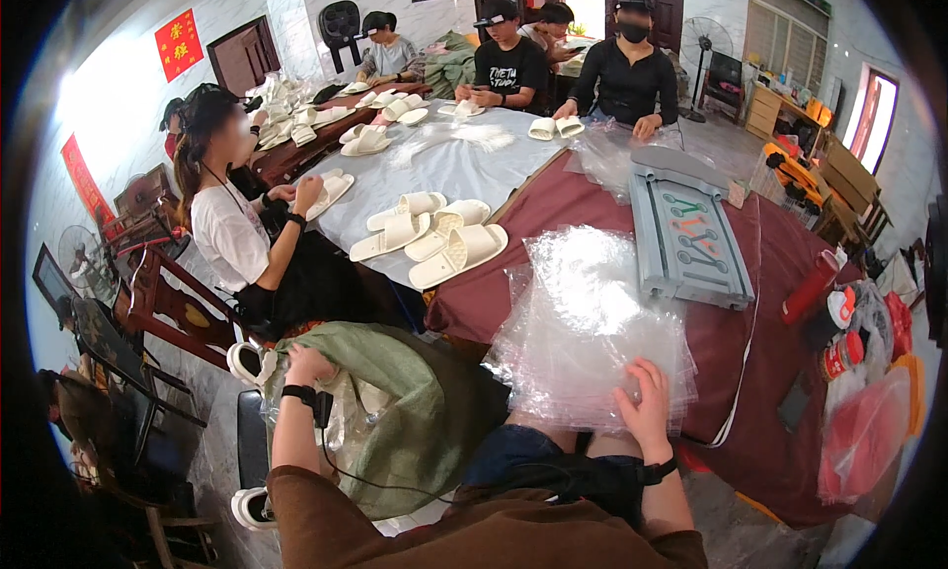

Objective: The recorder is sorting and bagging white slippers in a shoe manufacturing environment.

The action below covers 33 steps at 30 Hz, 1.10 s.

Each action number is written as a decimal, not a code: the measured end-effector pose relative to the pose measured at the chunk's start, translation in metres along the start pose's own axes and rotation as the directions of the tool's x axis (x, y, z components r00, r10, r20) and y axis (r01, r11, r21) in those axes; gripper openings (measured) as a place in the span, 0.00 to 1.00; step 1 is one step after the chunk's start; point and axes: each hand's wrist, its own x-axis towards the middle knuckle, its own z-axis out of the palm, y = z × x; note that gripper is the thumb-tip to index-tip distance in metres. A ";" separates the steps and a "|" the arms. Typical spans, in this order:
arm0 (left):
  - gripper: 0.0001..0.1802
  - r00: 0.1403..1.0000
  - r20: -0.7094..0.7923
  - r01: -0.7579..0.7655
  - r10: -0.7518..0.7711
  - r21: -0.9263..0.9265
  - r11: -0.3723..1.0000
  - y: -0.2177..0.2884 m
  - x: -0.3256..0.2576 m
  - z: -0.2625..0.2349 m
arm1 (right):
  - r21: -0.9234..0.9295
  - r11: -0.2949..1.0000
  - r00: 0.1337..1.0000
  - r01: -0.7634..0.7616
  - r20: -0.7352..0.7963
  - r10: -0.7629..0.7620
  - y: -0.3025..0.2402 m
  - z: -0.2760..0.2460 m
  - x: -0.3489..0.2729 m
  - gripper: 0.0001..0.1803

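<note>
My left hand [311, 366] is closed at the rim of a green woven sack [420, 396], left of my lap. Inside the sack's mouth, clear plastic wrapping [341, 411] with pale shapes shows below my wrist. My right hand [646, 397] lies with fingers spread on the near right corner of a loose stack of clear plastic bags [563, 342]. The bags are shiny and overlap at uneven angles, partly over my lap. Beyond them, several cream slippers [459, 256] sit in pairs on the table's pale cover.
A grey plastic rack [691, 233] stands on the maroon cloth [780, 372] behind the bags. A red bottle [812, 285], jars and pink plastic bags [864, 436] crowd the right edge. One person [237, 214] handles a slipper at left; several others sit across the table.
</note>
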 end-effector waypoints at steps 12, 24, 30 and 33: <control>0.37 0.818 -0.518 -0.478 0.252 -0.367 0.798 0.210 -0.007 -0.177 | -0.027 0.999 0.999 -0.026 -0.027 0.025 0.007 -0.006 -0.002 0.23; 0.44 0.958 -0.275 -0.237 0.085 -0.585 0.775 0.244 0.104 -0.132 | 0.002 0.998 0.998 -0.056 -0.010 0.056 0.002 -0.012 -0.004 0.21; 0.15 0.897 0.078 0.296 0.435 -0.836 -0.462 0.234 0.104 -0.130 | 0.011 0.999 0.999 -0.041 -0.007 0.041 0.003 -0.009 0.000 0.22; 0.17 0.927 0.011 0.228 0.374 -0.809 -0.542 0.244 0.075 -0.172 | 0.013 0.999 0.999 -0.047 -0.011 0.047 0.007 -0.009 -0.002 0.22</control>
